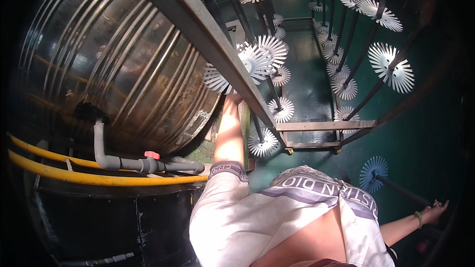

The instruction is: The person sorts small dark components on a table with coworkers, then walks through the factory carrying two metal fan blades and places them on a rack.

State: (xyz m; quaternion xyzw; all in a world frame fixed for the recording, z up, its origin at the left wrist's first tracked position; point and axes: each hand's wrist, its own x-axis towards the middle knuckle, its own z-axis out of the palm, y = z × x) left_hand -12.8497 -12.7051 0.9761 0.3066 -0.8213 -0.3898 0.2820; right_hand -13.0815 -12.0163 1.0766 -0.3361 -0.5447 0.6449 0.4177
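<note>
Left hand (232, 98) raised to the white finned disc (246, 64) beside the grey steel beam (208, 34), grip hidden, cannot tell, right hand (436, 211) low at right, fingers spread, holding nothing, ribbed steel tank (118, 64) at left, yellow pipes (89, 178) below.

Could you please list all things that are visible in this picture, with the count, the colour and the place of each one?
Ribbed metal tank: one, dark steel, upper left.
Metal beam: one, grey, slanting from the top centre to the middle.
Toothed white discs: many, white, on dark rods across the centre and upper right.
Blue disc: one, blue, lower right.
Yellow pipes: two, yellow, lower left.
Grey pipe: one, grey, with a red valve handle, below the tank.
Floor: green.
Left hand: raised to the beam, its grip hidden.
Right hand: lower right, fingers spread, beside a dark rod.
</note>
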